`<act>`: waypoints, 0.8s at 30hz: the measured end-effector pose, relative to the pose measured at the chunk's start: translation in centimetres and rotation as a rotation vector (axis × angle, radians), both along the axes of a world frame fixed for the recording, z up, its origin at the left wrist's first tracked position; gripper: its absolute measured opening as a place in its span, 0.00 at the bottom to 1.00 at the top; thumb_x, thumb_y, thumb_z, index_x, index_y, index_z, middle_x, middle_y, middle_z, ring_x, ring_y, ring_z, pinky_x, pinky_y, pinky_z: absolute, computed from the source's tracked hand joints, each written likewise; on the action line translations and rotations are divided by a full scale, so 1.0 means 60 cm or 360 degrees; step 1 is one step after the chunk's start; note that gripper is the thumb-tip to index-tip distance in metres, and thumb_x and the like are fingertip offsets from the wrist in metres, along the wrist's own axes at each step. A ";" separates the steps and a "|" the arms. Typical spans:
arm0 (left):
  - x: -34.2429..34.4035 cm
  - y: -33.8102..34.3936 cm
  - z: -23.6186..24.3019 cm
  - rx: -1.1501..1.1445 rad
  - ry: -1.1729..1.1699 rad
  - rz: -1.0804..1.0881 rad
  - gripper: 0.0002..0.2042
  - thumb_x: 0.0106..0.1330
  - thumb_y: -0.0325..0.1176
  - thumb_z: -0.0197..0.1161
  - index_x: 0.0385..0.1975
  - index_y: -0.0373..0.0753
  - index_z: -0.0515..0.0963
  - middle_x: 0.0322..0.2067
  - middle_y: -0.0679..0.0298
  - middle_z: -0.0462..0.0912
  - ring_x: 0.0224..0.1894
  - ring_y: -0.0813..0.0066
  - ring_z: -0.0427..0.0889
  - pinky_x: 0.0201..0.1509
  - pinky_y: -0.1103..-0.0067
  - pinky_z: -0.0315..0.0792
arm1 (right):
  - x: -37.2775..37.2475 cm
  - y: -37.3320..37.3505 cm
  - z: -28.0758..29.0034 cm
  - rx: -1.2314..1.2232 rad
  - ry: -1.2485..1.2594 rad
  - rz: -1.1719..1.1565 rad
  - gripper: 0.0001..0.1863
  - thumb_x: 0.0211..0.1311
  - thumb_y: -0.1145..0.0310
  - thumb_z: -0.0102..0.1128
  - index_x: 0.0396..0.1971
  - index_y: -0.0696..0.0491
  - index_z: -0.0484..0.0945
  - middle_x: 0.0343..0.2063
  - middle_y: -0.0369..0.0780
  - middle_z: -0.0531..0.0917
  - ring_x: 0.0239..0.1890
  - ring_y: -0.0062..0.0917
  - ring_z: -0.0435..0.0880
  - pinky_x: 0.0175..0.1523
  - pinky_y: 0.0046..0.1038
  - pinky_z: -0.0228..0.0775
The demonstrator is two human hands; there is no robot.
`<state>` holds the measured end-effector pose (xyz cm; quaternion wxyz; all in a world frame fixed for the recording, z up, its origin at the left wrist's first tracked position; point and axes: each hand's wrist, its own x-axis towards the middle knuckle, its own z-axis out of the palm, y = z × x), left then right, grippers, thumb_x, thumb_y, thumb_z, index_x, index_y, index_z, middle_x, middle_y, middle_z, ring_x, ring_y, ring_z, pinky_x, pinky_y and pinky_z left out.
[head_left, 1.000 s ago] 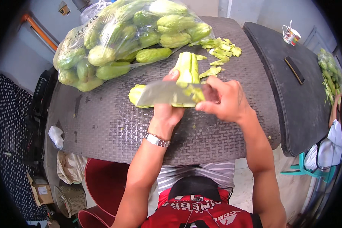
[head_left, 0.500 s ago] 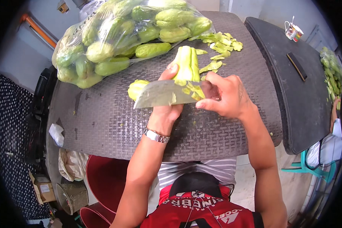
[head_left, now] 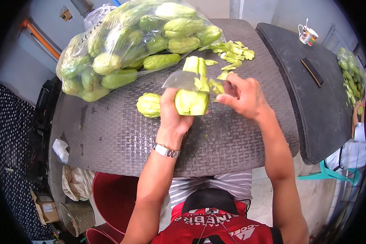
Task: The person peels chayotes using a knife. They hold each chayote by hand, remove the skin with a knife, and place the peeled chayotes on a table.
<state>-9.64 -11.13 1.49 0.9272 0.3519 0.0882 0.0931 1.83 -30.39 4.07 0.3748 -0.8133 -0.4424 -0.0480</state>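
Observation:
My left hand (head_left: 173, 118) is wrapped round a pale green, partly peeled chayote (head_left: 191, 103). My right hand (head_left: 244, 95) grips the handle of a broad knife (head_left: 179, 80), whose blade lies across the upper part of that chayote with thin peel clinging to it. Another light green chayote (head_left: 147, 105) rests on the grey woven-pattern table (head_left: 101, 134), left of my left hand. Behind my hands, a large clear plastic bag (head_left: 110, 53) is full of chayotes. A scatter of peel strips (head_left: 234, 53) lies to the right of the bag.
At right, a dark table (head_left: 313, 122) carries a mug (head_left: 307, 35), a black oblong object (head_left: 312, 71) and bagged green vegetables (head_left: 349, 71), beside a co-worker's hand (head_left: 358, 110). A white plastic scrap (head_left: 61, 150) is at the left edge. Red bins (head_left: 114, 195) stand below.
The knife blade has moved upward from over my left wrist to the chayote's upper part. The chayote's lower body and more of my left thumb now show.

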 end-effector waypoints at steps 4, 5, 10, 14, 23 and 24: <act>0.007 0.004 -0.013 0.0096 0.0016 -0.0103 0.27 0.69 0.53 0.52 0.59 0.40 0.75 0.49 0.56 0.85 0.45 0.56 0.87 0.36 0.57 0.82 | 0.006 -0.002 -0.002 0.0005 0.0044 0.0006 0.32 0.56 0.36 0.70 0.23 0.53 0.75 0.15 0.40 0.79 0.21 0.34 0.83 0.30 0.35 0.74; 0.003 0.003 -0.016 0.0094 0.0029 -0.0112 0.27 0.69 0.53 0.52 0.59 0.40 0.75 0.49 0.56 0.85 0.45 0.56 0.87 0.36 0.57 0.82 | 0.016 -0.006 -0.005 -0.0003 0.0129 -0.0039 0.32 0.56 0.35 0.70 0.23 0.53 0.74 0.16 0.40 0.79 0.21 0.35 0.83 0.30 0.35 0.74; 0.002 -0.005 0.010 -0.0006 0.0008 -0.0073 0.25 0.69 0.52 0.55 0.58 0.39 0.76 0.46 0.57 0.86 0.42 0.58 0.88 0.32 0.60 0.84 | -0.004 0.000 -0.003 0.0045 0.0024 -0.0037 0.32 0.55 0.36 0.70 0.24 0.54 0.76 0.16 0.40 0.80 0.22 0.34 0.83 0.31 0.35 0.74; 0.009 -0.005 -0.002 -0.0054 0.0022 -0.0165 0.24 0.71 0.52 0.56 0.54 0.39 0.78 0.43 0.58 0.87 0.39 0.62 0.88 0.31 0.60 0.84 | 0.040 -0.010 -0.017 -0.0091 0.0149 -0.0182 0.31 0.57 0.36 0.69 0.25 0.54 0.77 0.16 0.40 0.81 0.22 0.35 0.84 0.32 0.36 0.74; 0.016 0.004 -0.009 -0.0112 0.0025 -0.0229 0.26 0.71 0.55 0.56 0.55 0.39 0.78 0.44 0.54 0.86 0.40 0.57 0.87 0.30 0.65 0.82 | 0.037 -0.006 -0.011 -0.0140 0.0249 -0.0192 0.31 0.57 0.36 0.69 0.25 0.55 0.80 0.17 0.41 0.81 0.23 0.34 0.82 0.34 0.35 0.73; 0.018 0.008 -0.009 -0.0092 0.0042 -0.0258 0.28 0.72 0.57 0.54 0.58 0.39 0.77 0.47 0.51 0.85 0.41 0.54 0.86 0.30 0.67 0.82 | 0.036 -0.003 -0.008 -0.0205 0.0352 -0.0214 0.32 0.58 0.36 0.69 0.24 0.55 0.80 0.17 0.41 0.81 0.23 0.33 0.81 0.34 0.35 0.72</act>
